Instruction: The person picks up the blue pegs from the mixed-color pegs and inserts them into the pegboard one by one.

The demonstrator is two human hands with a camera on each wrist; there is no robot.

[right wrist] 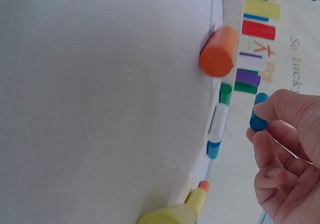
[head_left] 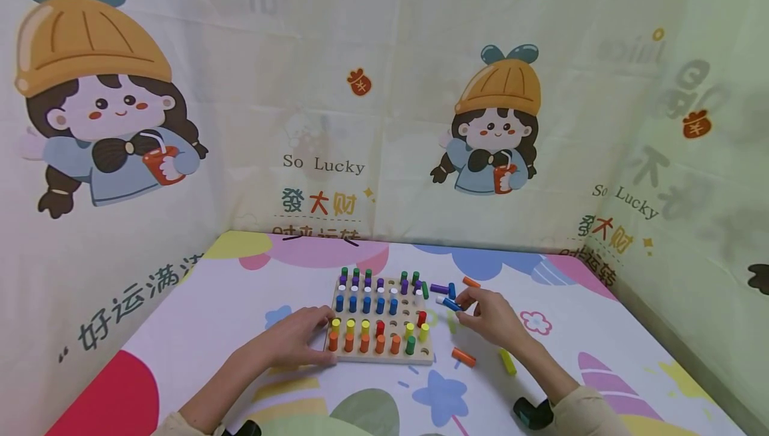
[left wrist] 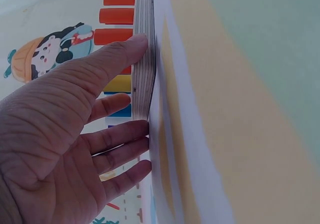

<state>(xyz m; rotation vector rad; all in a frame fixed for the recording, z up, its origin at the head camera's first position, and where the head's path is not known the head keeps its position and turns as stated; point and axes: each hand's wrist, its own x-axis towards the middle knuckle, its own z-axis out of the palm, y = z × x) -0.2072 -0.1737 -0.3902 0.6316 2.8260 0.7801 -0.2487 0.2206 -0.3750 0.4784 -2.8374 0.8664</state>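
Observation:
A wooden pegboard [head_left: 384, 357] bears rows of coloured pegs, among them green, purple, white, blue, red, yellow and orange ones. My left hand [head_left: 294, 339] touches its left side. In the left wrist view, the thumb [left wrist: 132, 47] rests against the board's edge [left wrist: 144, 79] and the other fingers lie fairly straight beside it. To the right of the board, my right hand [head_left: 494, 316] pinches a blue peg [head_left: 452, 304] between thumb and fingers. The right wrist view shows this blue peg [right wrist: 259, 119] held above the tabletop.
Loose pegs lie right of the board: a purple peg [head_left: 439, 288], another blue peg [head_left: 452, 290], orange pegs [head_left: 471, 282] and a yellow peg [head_left: 508, 361]. A white peg [right wrist: 218, 121] lies near a green peg [right wrist: 225, 93]. Printed cloth walls surround the patterned table [head_left: 384, 402].

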